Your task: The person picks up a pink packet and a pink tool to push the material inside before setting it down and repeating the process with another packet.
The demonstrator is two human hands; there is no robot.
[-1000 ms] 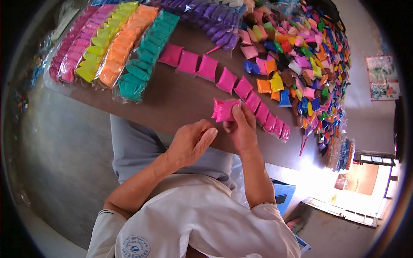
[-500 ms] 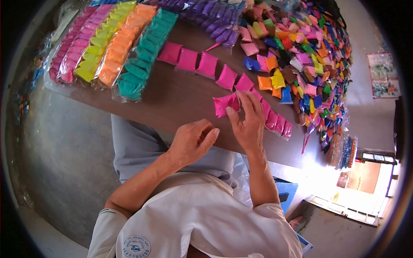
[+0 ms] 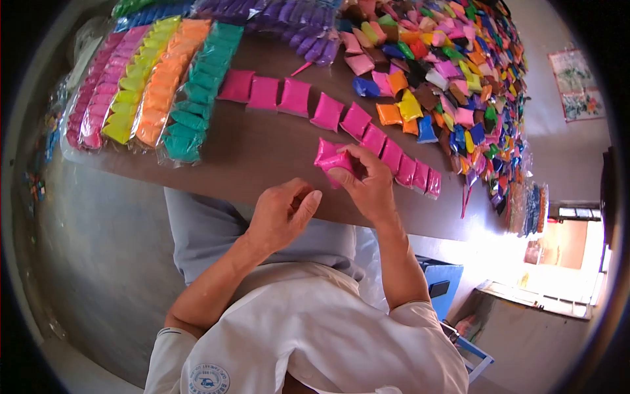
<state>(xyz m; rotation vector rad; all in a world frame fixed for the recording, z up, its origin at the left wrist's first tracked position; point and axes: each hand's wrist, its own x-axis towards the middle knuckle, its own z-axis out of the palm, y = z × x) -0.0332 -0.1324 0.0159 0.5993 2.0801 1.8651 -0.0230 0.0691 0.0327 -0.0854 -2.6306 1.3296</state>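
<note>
My right hand (image 3: 369,180) pinches a bright pink packet (image 3: 326,152) between thumb and fingers, close over the table's front part. The packet looks folded or doubled, and my fingers cover part of it. Behind that hand, a curved row of similar pink packets (image 3: 328,111) runs from the teal strip to the right side of the table. My left hand (image 3: 283,213) hovers by the table's front edge, its fingers loosely curled and the thumb held apart; nothing shows in it.
On the brown table (image 3: 262,157), clear-wrapped strips of teal (image 3: 200,98), orange (image 3: 172,79) and yellow packets (image 3: 141,79) lie at the left, beside pink ones. Purple packets (image 3: 298,26) lie at the back. A large heap of mixed-colour packets (image 3: 453,72) fills the right.
My right hand has lifted and tilted the pink packet, closing its fingers further around it. The left hand keeps its curled pose. The whole view has shifted slightly.
</note>
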